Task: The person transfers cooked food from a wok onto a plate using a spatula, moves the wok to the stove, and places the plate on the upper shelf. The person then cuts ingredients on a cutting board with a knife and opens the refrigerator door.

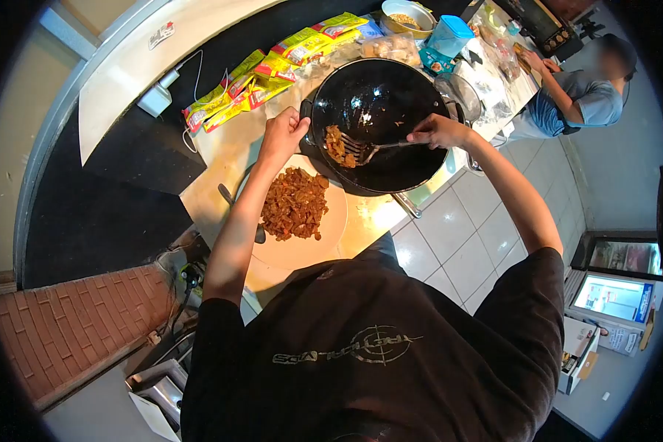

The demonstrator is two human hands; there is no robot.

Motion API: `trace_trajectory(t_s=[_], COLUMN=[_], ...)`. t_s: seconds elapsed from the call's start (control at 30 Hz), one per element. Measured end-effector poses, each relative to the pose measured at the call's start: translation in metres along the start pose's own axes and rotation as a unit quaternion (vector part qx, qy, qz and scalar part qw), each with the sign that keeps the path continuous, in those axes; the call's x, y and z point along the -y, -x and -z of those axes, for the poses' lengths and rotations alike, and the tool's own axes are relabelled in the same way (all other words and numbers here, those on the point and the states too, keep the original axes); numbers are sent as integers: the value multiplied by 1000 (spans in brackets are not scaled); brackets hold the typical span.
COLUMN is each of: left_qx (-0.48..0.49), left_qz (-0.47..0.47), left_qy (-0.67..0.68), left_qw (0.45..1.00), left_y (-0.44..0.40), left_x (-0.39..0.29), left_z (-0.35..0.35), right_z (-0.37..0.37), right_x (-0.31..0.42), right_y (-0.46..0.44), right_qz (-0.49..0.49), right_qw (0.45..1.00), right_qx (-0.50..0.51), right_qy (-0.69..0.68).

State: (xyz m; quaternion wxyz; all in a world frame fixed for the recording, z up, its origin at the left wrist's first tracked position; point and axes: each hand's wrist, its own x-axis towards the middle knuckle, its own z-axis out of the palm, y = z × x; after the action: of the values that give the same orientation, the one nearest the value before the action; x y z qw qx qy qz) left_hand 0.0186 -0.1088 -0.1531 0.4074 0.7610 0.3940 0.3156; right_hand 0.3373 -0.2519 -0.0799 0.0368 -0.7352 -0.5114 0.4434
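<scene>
Currently, the left grip [282, 138] clasps the left handle [306, 110] of a round black wok [394, 92] beyond a round peach plate [337, 221]; the right grip [438, 132] holds a slotted metal spatula [385, 146] against brown food [337, 149] inside the wok.

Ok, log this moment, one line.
left hand: on wok handle; right hand: holds slotted spatula in wok; food: in wok, on plate

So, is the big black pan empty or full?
The pan is nearly empty: a small clump of food lies by the spatula, while the dark inside otherwise shows mostly bare.
</scene>
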Motion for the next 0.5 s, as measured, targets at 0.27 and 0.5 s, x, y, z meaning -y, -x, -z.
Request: trace_trajectory(t_s=[0.27,0.5], left_qx=[37,162], left_qz=[-12,26], left_qy=[-11,24], left_qw=[999,986], left_y=[-13,-37], left_x=[11,35], left_z=[6,15], right_z=[10,-1], right_x=[12,58], right_y=[23,49], right_qz=[88,105], right_qw=[996,993], right_qx=[-31,-39], right_qy=[17,39])
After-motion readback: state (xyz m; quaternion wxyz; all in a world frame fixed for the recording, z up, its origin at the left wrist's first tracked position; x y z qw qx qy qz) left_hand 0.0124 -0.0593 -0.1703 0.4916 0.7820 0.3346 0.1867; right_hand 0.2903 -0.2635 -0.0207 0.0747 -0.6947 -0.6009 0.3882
